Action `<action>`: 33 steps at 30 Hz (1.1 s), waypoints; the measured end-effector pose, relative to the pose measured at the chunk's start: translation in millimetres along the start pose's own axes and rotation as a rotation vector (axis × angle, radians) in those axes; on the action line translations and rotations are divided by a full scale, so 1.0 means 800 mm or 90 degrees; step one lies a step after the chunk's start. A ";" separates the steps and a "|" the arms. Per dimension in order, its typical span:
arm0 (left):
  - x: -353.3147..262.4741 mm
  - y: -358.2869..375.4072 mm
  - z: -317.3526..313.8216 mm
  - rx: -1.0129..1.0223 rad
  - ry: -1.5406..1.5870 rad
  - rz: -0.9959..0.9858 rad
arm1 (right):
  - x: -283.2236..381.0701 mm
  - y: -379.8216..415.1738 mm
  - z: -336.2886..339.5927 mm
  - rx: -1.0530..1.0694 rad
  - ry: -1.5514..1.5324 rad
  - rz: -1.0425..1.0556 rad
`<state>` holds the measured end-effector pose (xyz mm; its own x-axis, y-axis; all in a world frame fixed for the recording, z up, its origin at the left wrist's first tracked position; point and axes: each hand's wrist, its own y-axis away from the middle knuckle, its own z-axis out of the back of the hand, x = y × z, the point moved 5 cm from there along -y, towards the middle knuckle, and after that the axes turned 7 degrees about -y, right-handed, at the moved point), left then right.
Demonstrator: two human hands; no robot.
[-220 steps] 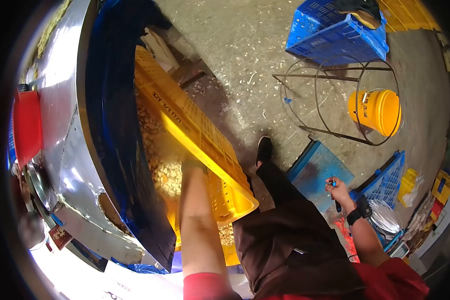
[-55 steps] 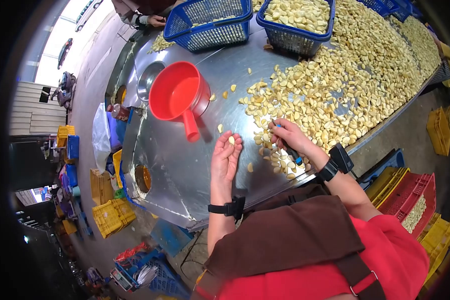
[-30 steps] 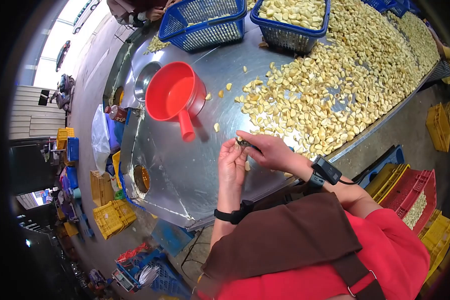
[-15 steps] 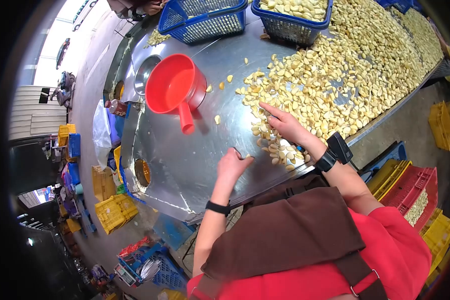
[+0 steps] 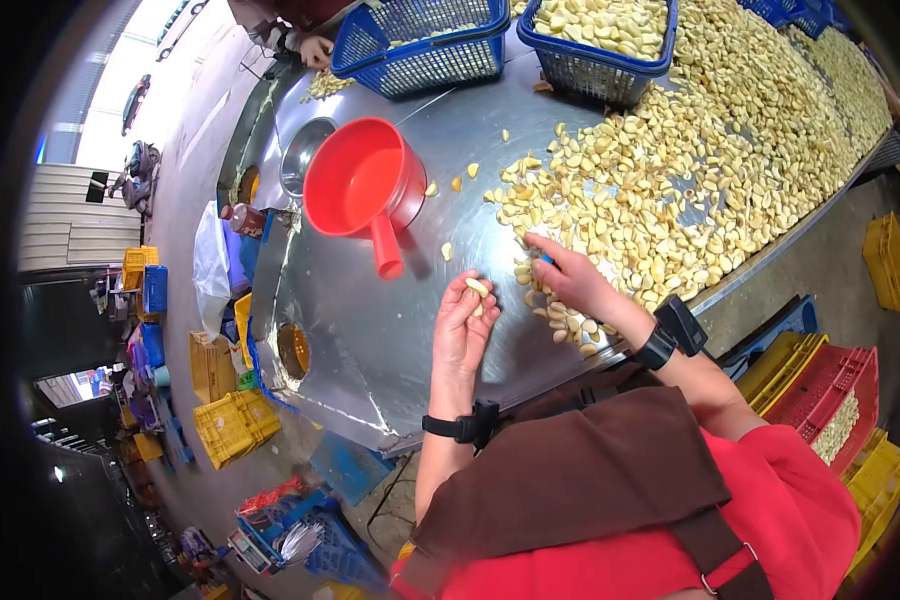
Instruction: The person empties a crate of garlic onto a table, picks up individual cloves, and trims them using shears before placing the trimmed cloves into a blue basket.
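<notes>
The left hand (image 5: 463, 325) holds one garlic clove (image 5: 478, 288) in lightly curled fingers, its long axis pointing toward the right hand (image 5: 568, 277), which rests just beside it, fingers closed on a blue-handled tool (image 5: 543, 259) at the clove pile's (image 5: 670, 170) edge on the steel desk (image 5: 370, 330).

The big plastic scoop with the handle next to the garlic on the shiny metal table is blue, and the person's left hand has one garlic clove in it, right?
Not quite: the round plastic scoop with the handle is red, not blue, as the head view shows. The blue things are the mesh baskets farther back. The rest holds: the scoop sits beside the peeled garlic cloves on the shiny metal table, and the left hand holds one pale garlic clove.
</notes>
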<state>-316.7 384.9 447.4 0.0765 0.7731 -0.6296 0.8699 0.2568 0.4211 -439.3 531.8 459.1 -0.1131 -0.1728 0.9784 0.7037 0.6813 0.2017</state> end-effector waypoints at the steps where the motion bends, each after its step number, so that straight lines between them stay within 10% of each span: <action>1: -0.001 0.000 -0.003 -0.015 0.006 -0.013 | 0.005 0.003 -0.006 0.018 0.023 -0.005; 14: -0.037 -0.063 0.080 -0.021 0.020 -0.031 | 0.015 0.005 0.008 -0.014 0.123 0.041; 16: -0.054 -0.085 0.101 -0.446 -0.566 -0.028 | 0.013 0.003 0.006 -0.015 0.134 0.053; 19: -0.063 -0.114 0.070 -0.398 -1.141 -0.297 | 0.001 0.001 0.001 -0.014 0.153 0.081; 23: -0.048 -0.111 0.046 -0.301 -1.280 -0.156 | -0.010 0.005 0.018 -0.020 0.114 -0.002; 27: -0.045 -0.097 0.071 -0.335 -1.160 -0.308 | -0.016 0.001 0.052 -0.097 0.117 -0.029; 29: -0.042 -0.086 0.073 -0.362 -0.722 -0.044 | -0.009 0.000 0.056 -0.099 0.116 -0.035; 33: -0.015 -0.070 0.038 -0.146 -0.129 -0.013 | 0.006 0.000 0.037 -0.065 0.144 0.036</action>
<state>-351.1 343.8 411.3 0.1756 0.6410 -0.7472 0.7412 0.4134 0.5289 -460.4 552.1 465.1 0.0802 -0.2983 0.9511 0.7734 0.6206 0.1294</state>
